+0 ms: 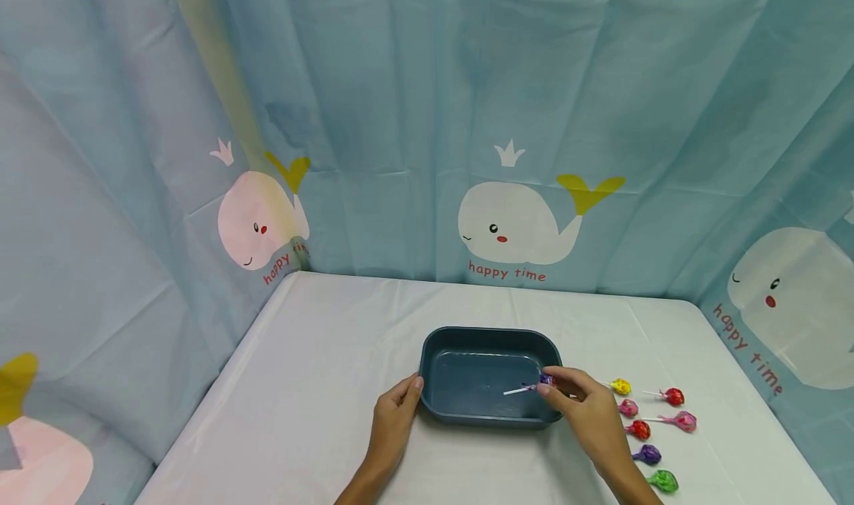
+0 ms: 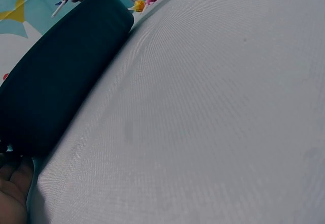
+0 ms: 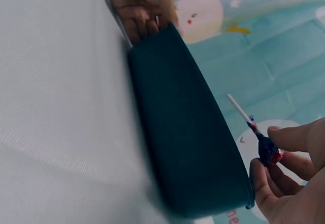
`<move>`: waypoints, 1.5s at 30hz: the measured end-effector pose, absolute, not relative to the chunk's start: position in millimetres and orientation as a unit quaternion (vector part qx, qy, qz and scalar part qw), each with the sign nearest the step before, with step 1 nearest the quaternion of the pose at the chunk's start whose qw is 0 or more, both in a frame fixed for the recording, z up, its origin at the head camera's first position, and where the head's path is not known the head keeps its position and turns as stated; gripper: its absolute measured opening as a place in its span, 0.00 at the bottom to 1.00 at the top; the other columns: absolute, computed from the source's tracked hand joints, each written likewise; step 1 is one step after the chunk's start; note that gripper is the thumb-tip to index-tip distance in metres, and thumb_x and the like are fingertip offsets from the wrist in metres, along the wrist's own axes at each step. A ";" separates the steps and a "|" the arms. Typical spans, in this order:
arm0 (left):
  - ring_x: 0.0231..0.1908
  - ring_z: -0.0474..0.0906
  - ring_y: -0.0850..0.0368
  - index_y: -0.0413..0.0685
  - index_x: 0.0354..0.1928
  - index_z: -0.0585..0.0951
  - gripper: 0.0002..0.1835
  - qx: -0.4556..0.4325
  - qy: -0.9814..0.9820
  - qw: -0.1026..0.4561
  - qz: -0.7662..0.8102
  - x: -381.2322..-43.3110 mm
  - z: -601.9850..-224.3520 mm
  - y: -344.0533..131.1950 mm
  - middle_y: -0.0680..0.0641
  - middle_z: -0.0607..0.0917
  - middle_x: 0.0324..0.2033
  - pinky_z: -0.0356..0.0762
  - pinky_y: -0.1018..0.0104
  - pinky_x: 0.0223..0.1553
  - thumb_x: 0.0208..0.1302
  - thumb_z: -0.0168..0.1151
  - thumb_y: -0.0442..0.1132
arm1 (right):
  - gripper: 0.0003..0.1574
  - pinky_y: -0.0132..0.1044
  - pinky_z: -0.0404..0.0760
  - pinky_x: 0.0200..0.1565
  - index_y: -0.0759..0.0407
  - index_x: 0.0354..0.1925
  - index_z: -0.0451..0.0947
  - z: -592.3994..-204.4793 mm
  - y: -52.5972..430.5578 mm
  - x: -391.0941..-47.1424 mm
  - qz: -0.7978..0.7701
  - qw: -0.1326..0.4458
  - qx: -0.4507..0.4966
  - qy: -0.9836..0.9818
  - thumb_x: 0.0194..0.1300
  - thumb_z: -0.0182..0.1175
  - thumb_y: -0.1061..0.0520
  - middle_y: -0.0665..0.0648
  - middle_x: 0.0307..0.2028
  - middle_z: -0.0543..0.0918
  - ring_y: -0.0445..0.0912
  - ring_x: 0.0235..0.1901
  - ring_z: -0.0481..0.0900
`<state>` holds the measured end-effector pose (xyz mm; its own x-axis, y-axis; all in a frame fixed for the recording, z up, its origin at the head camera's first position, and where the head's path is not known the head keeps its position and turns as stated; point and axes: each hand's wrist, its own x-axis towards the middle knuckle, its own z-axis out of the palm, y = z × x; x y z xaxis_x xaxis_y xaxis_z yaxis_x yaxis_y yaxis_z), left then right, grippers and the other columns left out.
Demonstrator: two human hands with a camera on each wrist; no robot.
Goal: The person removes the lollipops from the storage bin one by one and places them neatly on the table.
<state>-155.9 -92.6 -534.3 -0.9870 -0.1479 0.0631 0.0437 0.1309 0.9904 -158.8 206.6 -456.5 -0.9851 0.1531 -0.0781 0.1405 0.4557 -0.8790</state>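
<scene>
A dark blue-green plastic basin (image 1: 490,420) with rounded corners stands on the white table. My left hand (image 1: 394,420) grips its left end, thumb up at the rim and fingers against the outer wall. Over the basin's right end, my right hand (image 1: 594,416) pinches a lollipop (image 3: 266,150) by its wrapped head between thumb and fingertips. The wrapper is dark blue with some red, and the white stick points left over the inside of the basin. In the left wrist view, the basin's side wall (image 2: 76,56) hides most of the inside.
Several wrapped lollipops lie right of the basin, among them a yellow one (image 1: 621,386), a red one (image 1: 674,397), a pink one (image 1: 685,421), a purple one (image 1: 648,454) and a green one (image 1: 663,480). A blue curtain (image 1: 400,119) with printed whales hangs around the table.
</scene>
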 end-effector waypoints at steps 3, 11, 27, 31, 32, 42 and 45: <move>0.72 0.74 0.42 0.31 0.67 0.79 0.29 0.038 -0.749 0.072 -0.657 -155.9 -534.6 -92.3 0.38 0.82 0.66 0.74 0.52 0.71 0.82 0.58 0.51 | 0.33 0.22 0.83 0.47 0.52 0.63 0.85 -457.7 212.9 -156.8 0.508 0.004 -0.098 -0.856 0.67 0.74 0.38 0.57 0.59 0.86 0.51 0.57 0.83; 0.71 0.75 0.43 0.32 0.66 0.80 0.27 0.039 -0.752 0.078 -0.654 -157.0 -534.7 -92.1 0.38 0.83 0.65 0.74 0.52 0.71 0.82 0.58 0.50 | 0.31 0.34 0.90 0.52 0.54 0.66 0.82 -460.0 228.7 -152.3 0.503 0.002 -0.136 -0.853 0.69 0.74 0.45 0.60 0.62 0.85 0.54 0.59 0.83; 0.70 0.76 0.43 0.32 0.66 0.80 0.28 0.038 -0.748 0.077 -0.658 -157.1 -535.4 -91.7 0.38 0.83 0.65 0.77 0.55 0.69 0.81 0.58 0.50 | 0.32 0.23 0.87 0.44 0.57 0.64 0.83 -468.5 261.4 -140.2 0.511 0.020 -0.194 -0.837 0.70 0.73 0.44 0.61 0.60 0.86 0.37 0.44 0.87; 0.71 0.76 0.43 0.32 0.66 0.80 0.28 0.039 -0.748 0.075 -0.658 -156.8 -534.7 -91.5 0.38 0.83 0.65 0.77 0.55 0.69 0.81 0.58 0.51 | 0.32 0.20 0.85 0.41 0.59 0.64 0.83 -471.6 268.9 -138.2 0.498 0.022 -0.210 -0.841 0.70 0.73 0.45 0.63 0.60 0.86 0.41 0.43 0.88; 0.71 0.76 0.43 0.32 0.66 0.80 0.28 0.039 -0.749 0.075 -0.658 -156.7 -534.5 -91.6 0.38 0.83 0.65 0.77 0.55 0.69 0.81 0.58 0.51 | 0.31 0.19 0.84 0.40 0.58 0.65 0.83 -472.3 270.7 -137.6 0.494 0.022 -0.215 -0.842 0.70 0.73 0.45 0.63 0.60 0.87 0.43 0.43 0.88; 0.70 0.76 0.44 0.32 0.66 0.80 0.28 0.039 -0.747 0.073 -0.659 -156.3 -533.5 -91.8 0.38 0.83 0.65 0.77 0.56 0.69 0.82 0.58 0.51 | 0.32 0.18 0.83 0.36 0.59 0.66 0.82 -475.8 292.3 -132.5 0.482 0.027 -0.244 -0.841 0.70 0.73 0.46 0.60 0.56 0.89 0.31 0.37 0.87; 0.71 0.75 0.44 0.32 0.67 0.79 0.29 0.036 -0.742 0.069 -0.666 -156.4 -533.8 -91.8 0.37 0.82 0.66 0.78 0.58 0.68 0.82 0.57 0.51 | 0.32 0.16 0.80 0.33 0.60 0.65 0.82 -478.6 298.4 -131.0 0.464 0.027 -0.259 -0.847 0.71 0.72 0.45 0.62 0.55 0.89 0.39 0.41 0.89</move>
<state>-156.4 -91.8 -533.8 -0.9880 -0.1445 0.0547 0.0390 0.1092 0.9932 -131.0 298.4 -478.6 -0.8647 0.4632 -0.1943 0.4131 0.4357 -0.7997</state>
